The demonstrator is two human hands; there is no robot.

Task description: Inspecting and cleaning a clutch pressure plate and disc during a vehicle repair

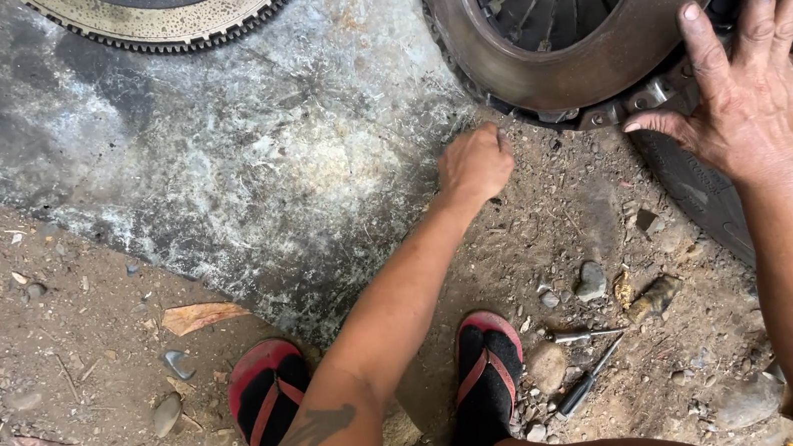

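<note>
A rusty round clutch pressure plate (596, 37) leans at the top right, its spring fingers visible in the middle. My right hand (752, 83) lies flat and spread on its rim, steadying it. My left hand (475, 163) reaches down to the dirt just below the plate's lower edge, fingers curled closed; whether it pinches something small is hidden. A toothed flywheel ring (169, 14) lies at the top left on the stained concrete slab (238, 162).
A dark tyre (706, 195) sits under my right wrist. A screwdriver (587, 381) and another thin tool (577, 334) lie in the dirt by my right foot. My feet wear red and black sandals (266, 395). Stones and dry leaves (196, 316) are scattered about.
</note>
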